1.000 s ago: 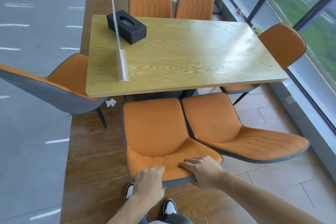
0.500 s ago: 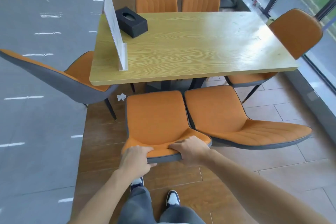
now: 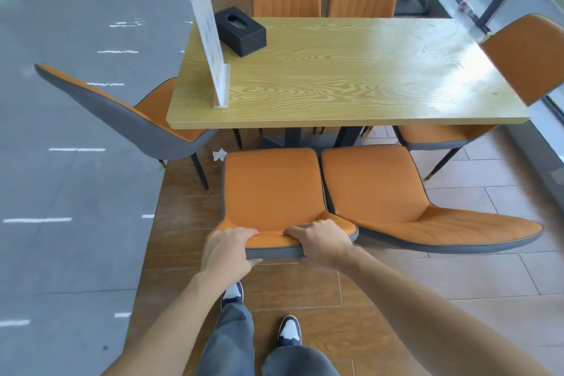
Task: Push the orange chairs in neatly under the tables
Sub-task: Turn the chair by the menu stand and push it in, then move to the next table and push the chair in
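From the head camera: both hands are on the top edge of the near orange chair's backrest [image 3: 271,189]. The left hand [image 3: 227,249] curls over the left corner, fingers on the orange face and thumb under the grey rim. The right hand [image 3: 320,243] clamps the same rim just beside it, toward the right corner. The hands are apart, each gripping the chair.

That chair sits straight ahead of the hands, its seat front just short of the bench [image 3: 351,76] edge, so by my read it is not yet tucked in. To do this well, push level and straight ahead with equal pressure from both hands. The second chair [image 3: 396,192] sits right alongside, off the right hand, nearly touching. A twist to the right could knock the two together. Aim the seat between the dark bench legs and stop when the backrest nears the bench edge.

Now the unknowns. This chair's legs are hidden beneath its seat, so I can't tell whether they will clear the bench base. A scrap of white paper [image 3: 219,155] lies on the floor ahead and left of the left hand, near the chair's front corner. The left chair [image 3: 128,119] and right chair [image 3: 525,58] have their seats partly under the bench, and how far is unclear. The picture is slightly smeared throughout.
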